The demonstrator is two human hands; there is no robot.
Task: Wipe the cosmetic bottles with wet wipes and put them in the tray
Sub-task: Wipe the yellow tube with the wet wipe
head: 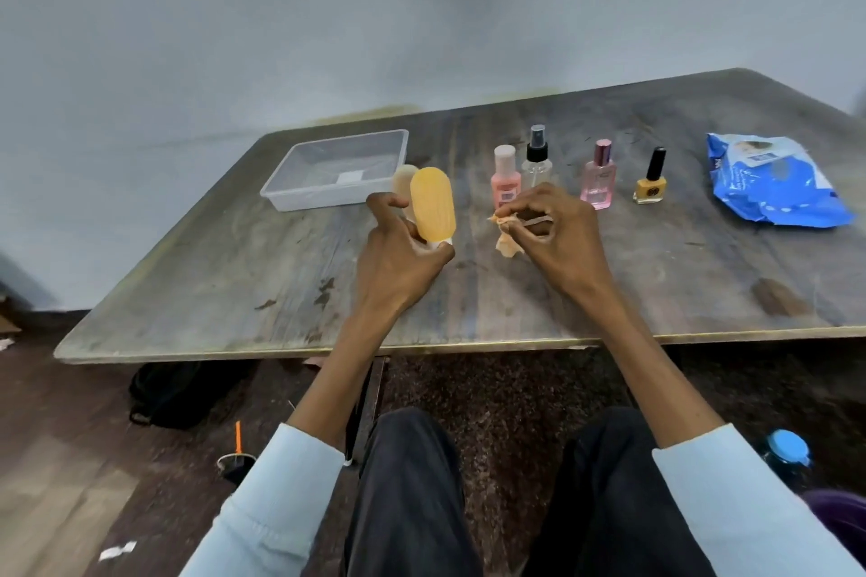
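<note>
Orange bottle in my left hand, wipe in my right, above the worn wooden table [468, 295].

My left hand [398, 258] gripped the oval orange plastic bottle [432, 209] upright by its white cap end; my right hand [555, 230] pinched a crumpled, stained wet wipe [507, 244] at its 3 o'clock. The clear plastic tray [300, 197] lay at 11 o'clock of the bottle. The blue wipes pack [778, 183] sat far toward 3 o'clock.
</note>
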